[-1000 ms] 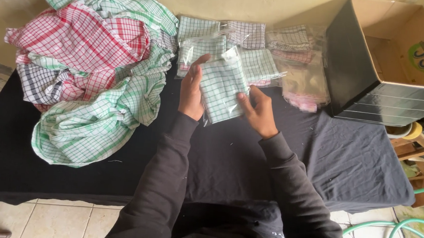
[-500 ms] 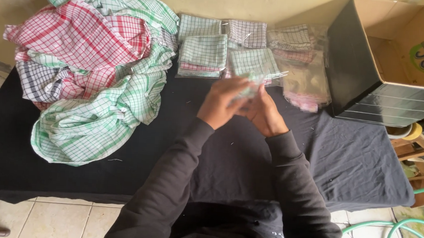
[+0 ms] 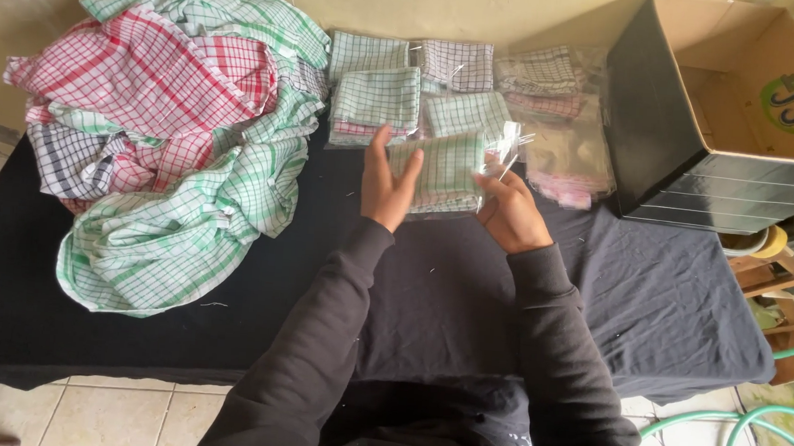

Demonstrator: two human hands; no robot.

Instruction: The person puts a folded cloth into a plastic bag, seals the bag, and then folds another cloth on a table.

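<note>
Table [image 3: 652, 306] under dark cloth, bearing: heap of loose checked cloths [image 3: 179, 143], red, green and grey, at left; open cardboard box [image 3: 731, 107] at right; rows of bagged folded cloths [image 3: 378, 96] along the wall; one green-checked folded cloth in clear bag [image 3: 443, 170], held mid-table between both hands, left hand [image 3: 386, 180] flat against its edge, right hand [image 3: 509, 212] pinching the bag's end
</note>
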